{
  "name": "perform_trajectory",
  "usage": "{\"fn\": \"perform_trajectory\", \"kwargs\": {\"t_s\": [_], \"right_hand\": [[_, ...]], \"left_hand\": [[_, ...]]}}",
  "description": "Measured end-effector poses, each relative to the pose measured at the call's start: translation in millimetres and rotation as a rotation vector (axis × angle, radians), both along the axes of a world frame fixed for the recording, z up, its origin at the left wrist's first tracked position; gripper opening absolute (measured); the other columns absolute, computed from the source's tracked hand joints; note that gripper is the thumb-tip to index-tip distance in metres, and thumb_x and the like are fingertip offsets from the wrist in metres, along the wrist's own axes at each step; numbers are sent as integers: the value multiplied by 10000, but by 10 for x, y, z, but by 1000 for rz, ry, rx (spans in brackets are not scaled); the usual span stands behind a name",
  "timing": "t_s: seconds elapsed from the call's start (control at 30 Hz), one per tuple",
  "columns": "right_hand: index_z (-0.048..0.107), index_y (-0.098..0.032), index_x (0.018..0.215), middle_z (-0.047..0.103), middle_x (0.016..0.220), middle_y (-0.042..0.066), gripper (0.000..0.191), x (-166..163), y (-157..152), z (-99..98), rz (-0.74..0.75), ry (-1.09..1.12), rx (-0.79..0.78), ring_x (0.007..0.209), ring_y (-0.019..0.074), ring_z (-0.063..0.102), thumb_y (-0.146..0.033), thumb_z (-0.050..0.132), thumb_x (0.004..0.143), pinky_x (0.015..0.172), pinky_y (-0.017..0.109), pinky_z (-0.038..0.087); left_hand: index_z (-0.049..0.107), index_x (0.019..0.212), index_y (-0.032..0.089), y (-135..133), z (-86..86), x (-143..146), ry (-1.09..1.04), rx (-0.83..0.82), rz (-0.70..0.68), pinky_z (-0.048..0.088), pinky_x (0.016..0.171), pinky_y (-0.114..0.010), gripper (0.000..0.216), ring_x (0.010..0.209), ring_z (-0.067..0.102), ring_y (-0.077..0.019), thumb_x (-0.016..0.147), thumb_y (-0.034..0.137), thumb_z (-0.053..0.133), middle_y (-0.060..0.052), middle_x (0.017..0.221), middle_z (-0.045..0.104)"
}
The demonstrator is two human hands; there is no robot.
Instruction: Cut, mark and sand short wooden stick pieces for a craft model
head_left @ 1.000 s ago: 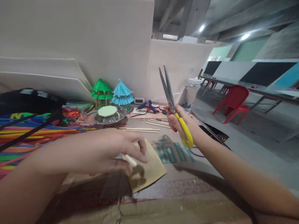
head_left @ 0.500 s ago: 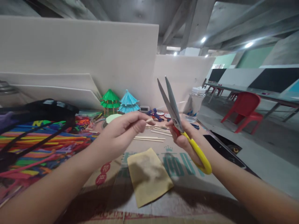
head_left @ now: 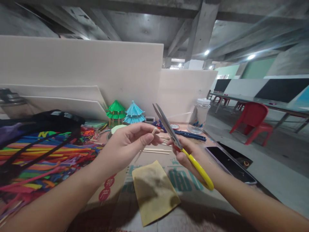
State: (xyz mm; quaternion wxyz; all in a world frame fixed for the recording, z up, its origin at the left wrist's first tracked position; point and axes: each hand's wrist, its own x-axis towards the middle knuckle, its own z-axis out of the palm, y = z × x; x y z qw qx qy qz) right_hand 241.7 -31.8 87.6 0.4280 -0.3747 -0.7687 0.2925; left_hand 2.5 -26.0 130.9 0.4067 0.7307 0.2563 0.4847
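Between the thumb and fingers of my left hand is a thin pale wooden stick, mostly hidden by the fingers. My right hand is closed round yellow-and-red handled scissors. Their blades point up and left, slightly parted at the tips, beside the stick and apart from it. Below both hands, a yellowish sheet of sandpaper or rough paper lies on the printed cardboard. Several more thin sticks lie behind the hands.
Colourful pipe-cleaner-like strips and a black bag fill the left. A green model pavilion and a blue one stand at the back. To the right are a clear jar, a phone and a red chair.
The scissors have tilted left and their blades have come closer together, nearer my left hand. The stick now points more upright. The view has tipped upward.
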Motion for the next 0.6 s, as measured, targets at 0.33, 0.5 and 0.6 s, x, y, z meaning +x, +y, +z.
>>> {"fn": "perform_trajectory", "kwargs": {"t_s": [0.33,0.5,0.6], "right_hand": [[687,-168,1232,740,1166,107,396,582,762,-94,-513,-531,67,1001,254,675,-401,666,913,856,339,507],[682,-135,1286,753,1185,147,455,937,989,-230,-587,-700,-18,1018,282,698,-327,700,875,843,320,505],[689,-165,1299,757,1191,147,504,1106,1049,-284,-601,-809,-49,1026,296,705,-405,724,857,835,308,508]], "left_hand": [[625,1112,235,75,-50,14,4,48,-40,542,685,-221,136,702,656,-105,1003,303,578,32,746,683],[630,939,223,147,-75,-25,173,172,213,389,564,-235,218,646,479,-110,1000,414,543,24,746,534],[619,821,219,162,-69,-49,263,157,303,356,554,-264,339,648,472,-135,969,513,536,10,724,531]]}}
